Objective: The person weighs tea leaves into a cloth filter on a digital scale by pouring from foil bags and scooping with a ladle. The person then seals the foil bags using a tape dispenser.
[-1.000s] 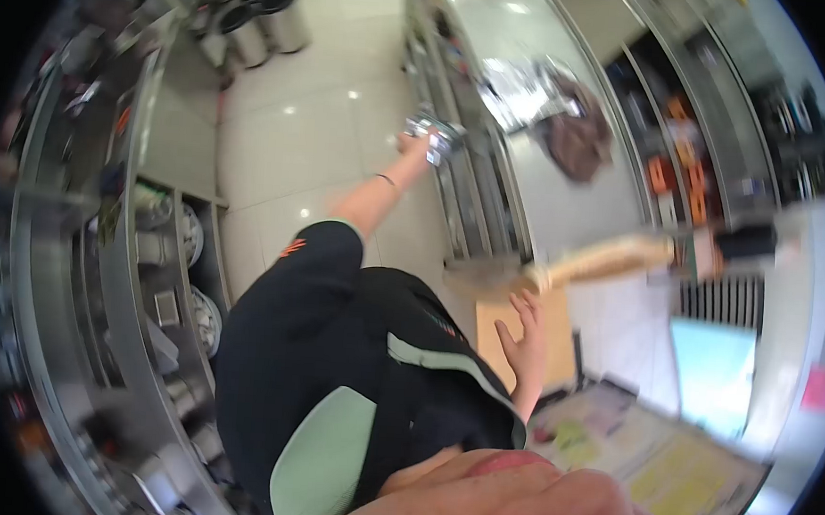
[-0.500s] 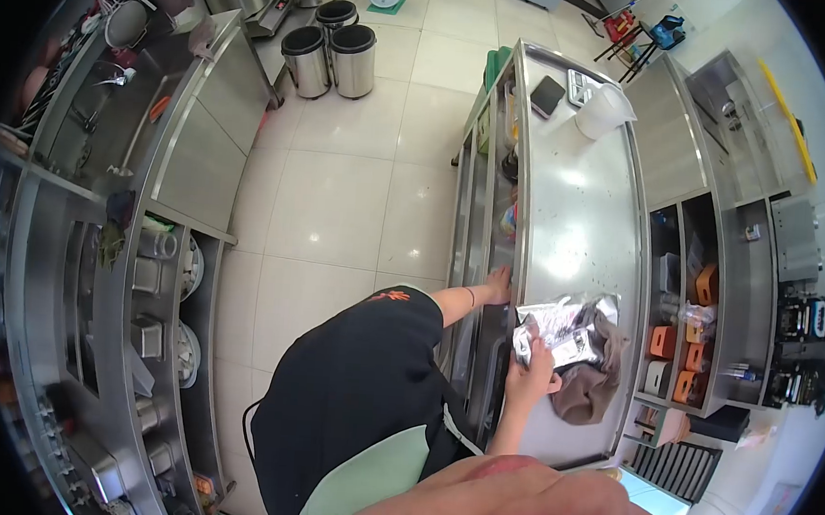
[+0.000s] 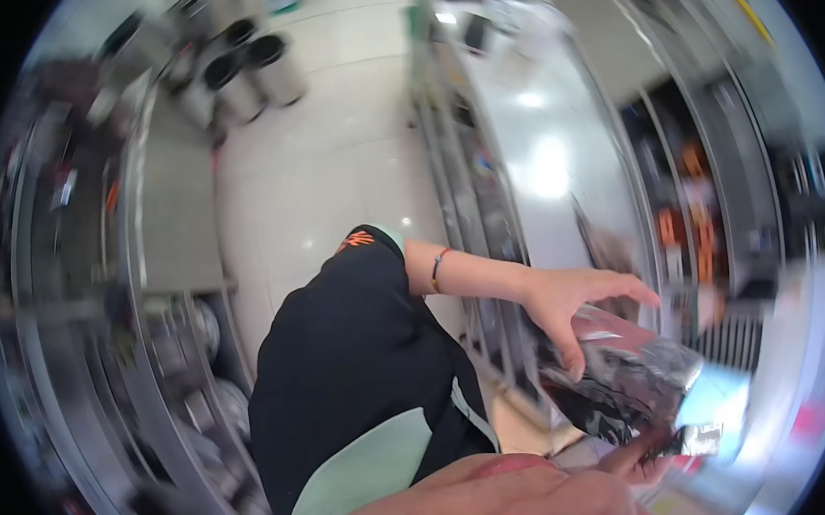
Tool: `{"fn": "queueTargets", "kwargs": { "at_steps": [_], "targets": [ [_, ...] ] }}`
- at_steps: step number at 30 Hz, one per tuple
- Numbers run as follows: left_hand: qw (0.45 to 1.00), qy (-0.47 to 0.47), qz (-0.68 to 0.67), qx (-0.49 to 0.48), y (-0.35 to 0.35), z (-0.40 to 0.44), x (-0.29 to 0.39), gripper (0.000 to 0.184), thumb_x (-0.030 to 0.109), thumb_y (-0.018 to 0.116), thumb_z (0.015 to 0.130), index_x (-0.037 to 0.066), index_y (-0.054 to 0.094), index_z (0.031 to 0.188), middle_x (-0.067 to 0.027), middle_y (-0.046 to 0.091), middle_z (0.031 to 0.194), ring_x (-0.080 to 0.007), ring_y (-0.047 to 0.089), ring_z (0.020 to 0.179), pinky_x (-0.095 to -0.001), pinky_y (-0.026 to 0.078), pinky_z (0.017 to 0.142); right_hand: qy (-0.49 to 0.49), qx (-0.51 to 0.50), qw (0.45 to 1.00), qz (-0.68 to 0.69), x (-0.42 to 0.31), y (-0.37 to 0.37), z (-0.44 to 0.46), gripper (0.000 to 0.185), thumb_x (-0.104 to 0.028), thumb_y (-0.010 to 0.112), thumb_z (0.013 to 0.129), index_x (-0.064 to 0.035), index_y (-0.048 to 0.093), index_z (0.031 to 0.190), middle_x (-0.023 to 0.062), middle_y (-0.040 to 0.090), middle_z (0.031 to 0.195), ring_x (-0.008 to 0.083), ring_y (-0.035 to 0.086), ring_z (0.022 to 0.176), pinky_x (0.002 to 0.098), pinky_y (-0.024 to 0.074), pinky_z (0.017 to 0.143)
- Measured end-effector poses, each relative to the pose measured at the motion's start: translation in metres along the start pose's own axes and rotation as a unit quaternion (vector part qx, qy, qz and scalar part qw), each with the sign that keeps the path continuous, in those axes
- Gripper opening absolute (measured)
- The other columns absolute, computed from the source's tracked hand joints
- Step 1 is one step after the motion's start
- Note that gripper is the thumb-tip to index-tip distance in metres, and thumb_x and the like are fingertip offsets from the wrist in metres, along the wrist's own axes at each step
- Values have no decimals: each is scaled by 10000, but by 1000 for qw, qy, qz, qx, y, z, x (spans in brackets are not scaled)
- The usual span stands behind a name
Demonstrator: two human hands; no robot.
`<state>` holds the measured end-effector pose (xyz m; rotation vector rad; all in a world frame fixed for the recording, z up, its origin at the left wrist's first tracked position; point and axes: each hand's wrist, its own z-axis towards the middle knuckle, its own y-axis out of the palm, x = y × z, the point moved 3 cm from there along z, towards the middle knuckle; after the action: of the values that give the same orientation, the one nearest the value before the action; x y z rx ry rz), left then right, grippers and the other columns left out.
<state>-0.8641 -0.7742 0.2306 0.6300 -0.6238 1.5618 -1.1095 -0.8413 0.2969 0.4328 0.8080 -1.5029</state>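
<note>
A shiny silver foil bag [image 3: 638,361] hangs in front of me past the near end of the steel table. My left hand [image 3: 575,305], with a beaded bracelet at the wrist, reaches over its upper edge. The thumb and fingers are spread wide around that edge. Lower down, my right hand [image 3: 639,457] grips the bottom of the bag; part of its fingers is hidden and dark. A small label-like bright patch [image 3: 701,439] shows beside that hand. On the table lies a blurred brown cloth [image 3: 616,251].
The long steel table [image 3: 572,126] carries a dark phone-like item [image 3: 477,33] and a pale container [image 3: 536,40] at its far end. Shelves with orange bins [image 3: 702,228] stand to the right. Metal bins [image 3: 277,72] stand on the tiled floor. Counters line the left.
The foil bag has been lifted off the table and carried toward the lower right. My left hand has left the table edge and reached over the bag. The view has swung and blurred.
</note>
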Motion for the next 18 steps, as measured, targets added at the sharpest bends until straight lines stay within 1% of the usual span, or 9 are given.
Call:
{"fn": "queueTargets", "kwargs": {
  "at_steps": [1,2,4,5,7,8,10,15,18],
  "targets": [
    [981,-42,-162,-96,39,8,17,1110,395,881,588,35,258,1434,-132,436,1342,-190,504,1150,-288,475,854,13,7,1000,-13,-16,-26,-27,219,-56,622,867,79,619,1040,131,665,806,160,609,643,258,477,547],
    [955,-108,-128,-247,66,5,36,1059,331,858,646,20,226,1437,-114,602,1102,-154,613,884,-269,496,711,-15,36,988,-147,-32,-55,-50,203,-56,663,830,74,634,983,109,660,779,155,612,627,262,482,545],
    [936,-54,-181,-295,135,-3,59,604,156,721,785,-15,459,1300,-43,568,628,-137,567,512,-275,426,466,92,68,980,-164,-64,-111,-97,174,-31,679,798,56,641,944,77,636,771,144,600,601,270,481,534],
    [948,-50,-201,-243,166,-10,71,340,117,673,812,-18,593,1114,-41,566,618,-138,553,471,-274,401,428,156,135,977,-60,-68,-140,-128,305,-111,729,773,55,622,1005,95,633,823,164,606,614,268,488,551],
    [936,15,-116,-331,234,-33,72,96,65,617,822,-12,621,878,-85,643,657,-169,625,511,-274,473,480,139,148,969,142,-90,-186,-179,845,-243,829,650,26,350,1292,205,532,1131,281,610,840,347,512,695],
    [914,27,-216,-343,268,-53,66,118,44,625,797,-23,632,893,-109,658,678,-227,646,541,-273,497,510,131,153,950,239,-101,-211,-206,1124,-309,879,589,11,214,1436,260,481,1285,340,611,953,387,524,767],
    [870,28,-312,-382,341,-78,91,243,-14,554,767,-20,639,995,-148,677,773,-255,684,673,-296,524,602,229,147,919,285,-122,-244,-271,1274,-237,914,532,-24,89,1479,243,328,1451,349,422,1281,466,363,1031],
    [685,48,-565,-458,513,-113,129,469,-47,599,772,8,545,1235,-161,584,1234,-362,585,1113,-398,487,919,153,194,967,-59,-193,-350,-364,259,-46,711,749,33,693,995,283,630,1089,312,689,889,335,549,759],
    [575,-126,-518,-621,596,-144,146,515,39,635,804,16,489,1297,-126,570,1254,-261,535,1179,-381,421,991,128,252,952,-113,-208,-399,-407,169,-47,721,726,20,717,880,312,611,1102,290,697,866,311,554,734]
  ]
}}
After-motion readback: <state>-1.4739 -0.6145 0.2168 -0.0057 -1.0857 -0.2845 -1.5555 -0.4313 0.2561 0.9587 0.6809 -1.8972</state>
